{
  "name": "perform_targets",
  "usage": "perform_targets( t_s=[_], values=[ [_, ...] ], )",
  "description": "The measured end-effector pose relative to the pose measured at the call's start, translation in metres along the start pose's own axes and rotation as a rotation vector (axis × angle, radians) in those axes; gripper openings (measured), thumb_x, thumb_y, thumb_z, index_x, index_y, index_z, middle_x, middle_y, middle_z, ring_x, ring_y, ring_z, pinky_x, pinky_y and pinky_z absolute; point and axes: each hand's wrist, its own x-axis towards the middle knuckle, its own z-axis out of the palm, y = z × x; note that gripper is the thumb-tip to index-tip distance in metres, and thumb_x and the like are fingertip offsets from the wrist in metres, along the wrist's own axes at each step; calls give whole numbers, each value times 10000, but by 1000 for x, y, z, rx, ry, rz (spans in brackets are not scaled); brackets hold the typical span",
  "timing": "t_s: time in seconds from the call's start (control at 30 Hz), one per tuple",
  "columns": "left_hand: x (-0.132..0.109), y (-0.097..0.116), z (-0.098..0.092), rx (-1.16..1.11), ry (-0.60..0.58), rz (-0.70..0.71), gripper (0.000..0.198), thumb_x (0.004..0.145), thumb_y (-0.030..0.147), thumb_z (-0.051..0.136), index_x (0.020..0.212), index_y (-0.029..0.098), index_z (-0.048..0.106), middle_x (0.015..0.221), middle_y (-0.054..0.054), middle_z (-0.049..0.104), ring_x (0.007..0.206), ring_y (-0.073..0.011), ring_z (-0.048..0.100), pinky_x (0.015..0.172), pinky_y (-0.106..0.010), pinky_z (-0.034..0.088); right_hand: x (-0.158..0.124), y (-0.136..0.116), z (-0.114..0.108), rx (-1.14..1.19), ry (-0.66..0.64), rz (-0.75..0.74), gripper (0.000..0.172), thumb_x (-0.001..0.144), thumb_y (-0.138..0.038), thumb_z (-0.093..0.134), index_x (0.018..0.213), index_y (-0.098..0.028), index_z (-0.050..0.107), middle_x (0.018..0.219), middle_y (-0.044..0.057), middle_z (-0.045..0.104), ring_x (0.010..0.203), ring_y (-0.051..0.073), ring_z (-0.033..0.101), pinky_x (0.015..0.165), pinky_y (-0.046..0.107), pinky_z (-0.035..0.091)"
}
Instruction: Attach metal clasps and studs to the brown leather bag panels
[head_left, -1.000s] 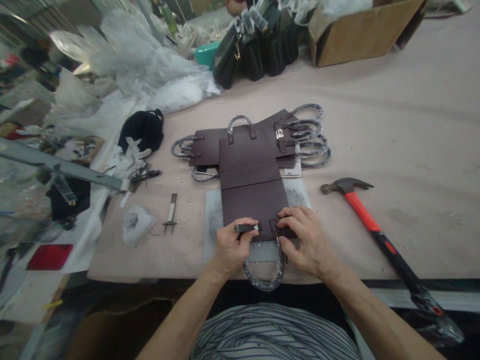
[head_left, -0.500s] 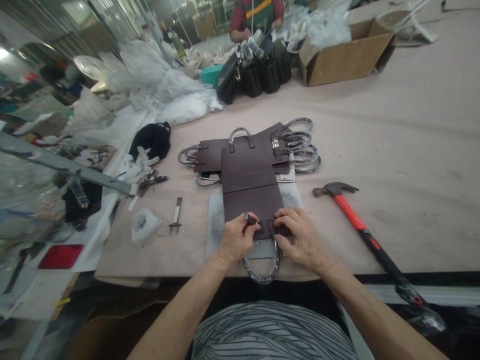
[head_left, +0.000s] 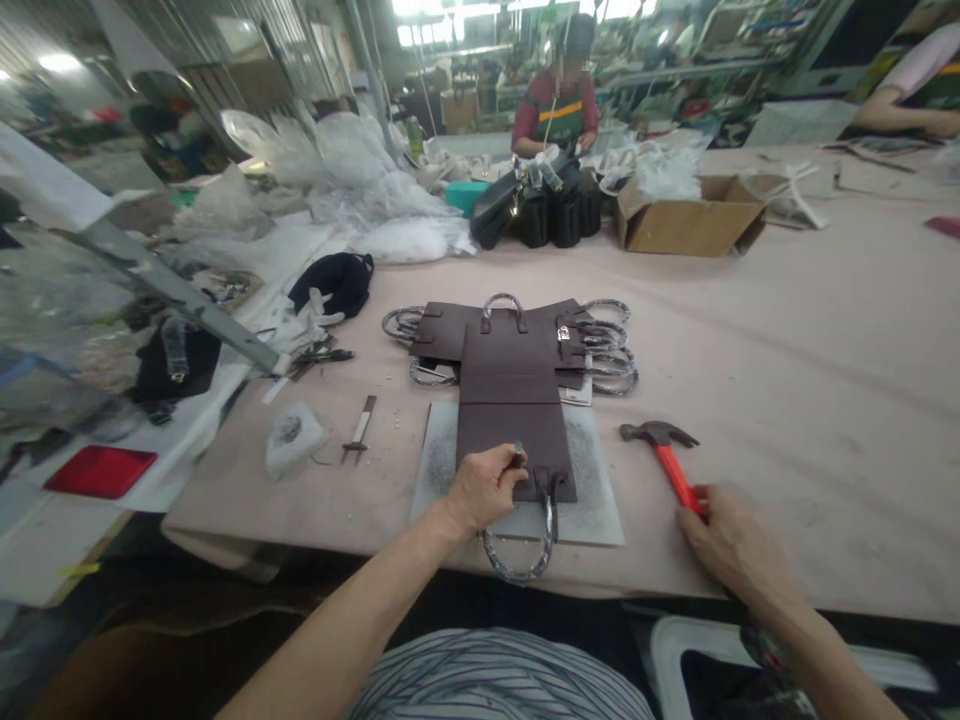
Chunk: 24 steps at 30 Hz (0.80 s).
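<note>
A dark brown leather bag panel (head_left: 510,425) lies on a pale, speckled board (head_left: 600,500), with plastic-wrapped handles at its far and near ends. My left hand (head_left: 484,488) is closed in a pinch on a short metal punch (head_left: 517,455), held over the near part of the panel, left of the near handle (head_left: 525,575). To the right, my right hand (head_left: 739,545) has its fingers round the red handle of a claw hammer (head_left: 675,475), whose head lies on the table. The lower part of the hammer's handle is hidden by my hand and forearm.
More brown panels (head_left: 442,335) with wrapped handles lie under and behind this one. On the left are a two-pronged tool (head_left: 358,430), a plastic bag (head_left: 292,440) and a metal post (head_left: 187,290). Black bags (head_left: 536,215), a cardboard box (head_left: 682,230) and a person (head_left: 559,110) are farther back.
My right hand has left the panel's near handle and moved right onto the hammer. The left hand still pinches the punch over the panel. My view has tilted up.
</note>
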Motion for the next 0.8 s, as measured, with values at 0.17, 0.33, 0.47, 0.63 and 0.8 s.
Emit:
perform_targets(
  t_s=[0.17,0.33,0.47,0.63,0.8],
  values=[
    [0,-2,3,-18,3,-18,119,858,108,601,913,208,637,855,-21,738,791,-168,717,775,-252,551,-19,-45,-14,804,-485,291,152,753,-249,607,766,-219,458,634,-41,432,461,85,363,434,220,346],
    [1,-4,6,2,-16,-7,101,881,130,578,912,215,623,866,-27,727,824,-181,722,786,-261,549,-67,-106,-45,741,-274,18,317,932,-534,498,831,-235,471,578,-80,382,383,80,309,360,210,276],
    [0,-5,7,17,-11,-7,96,884,126,572,903,206,621,849,-34,722,807,-183,717,777,-264,543,-90,-141,-67,318,124,-557,426,971,-612,407,810,-230,507,547,-25,493,447,132,457,432,250,309],
    [-1,-5,7,40,-20,-8,119,868,112,585,925,206,633,848,-30,727,780,-177,712,742,-257,530,-90,-160,-73,-145,63,-898,373,1007,-463,359,716,-249,451,443,-33,449,347,127,325,436,293,138],
    [-1,-8,7,28,-22,28,98,889,128,574,918,204,630,867,-41,729,826,-188,717,784,-267,536,-102,-170,-91,-10,377,-779,330,1042,-437,346,827,-242,503,542,-16,521,440,143,456,489,281,296]
  ],
)
